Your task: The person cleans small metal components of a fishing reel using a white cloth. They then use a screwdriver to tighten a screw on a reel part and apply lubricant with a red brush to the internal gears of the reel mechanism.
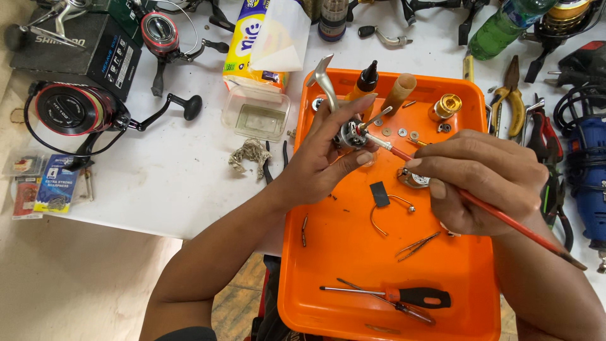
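Note:
My left hand (322, 151) grips a small metal reel part (349, 134) with a silver handle arm (323, 76) sticking up from it, held over the orange tray (353, 265). My right hand (486, 180) holds a thin red-handled brush (505, 218) like a pen, its tip touching the reel part. Small washers (402, 132), a brass spool piece (447, 105), a bail wire (385, 208), tweezers (418, 245) and two screwdrivers (404, 297) lie in the tray.
Around the tray on the white table are a black-and-red spinning reel (76, 110), a clear plastic tub (255, 117), a yellow tissue pack (252, 38), pliers (511, 95), a blue power drill (584, 164), a green bottle (502, 25) and small packets (53, 186).

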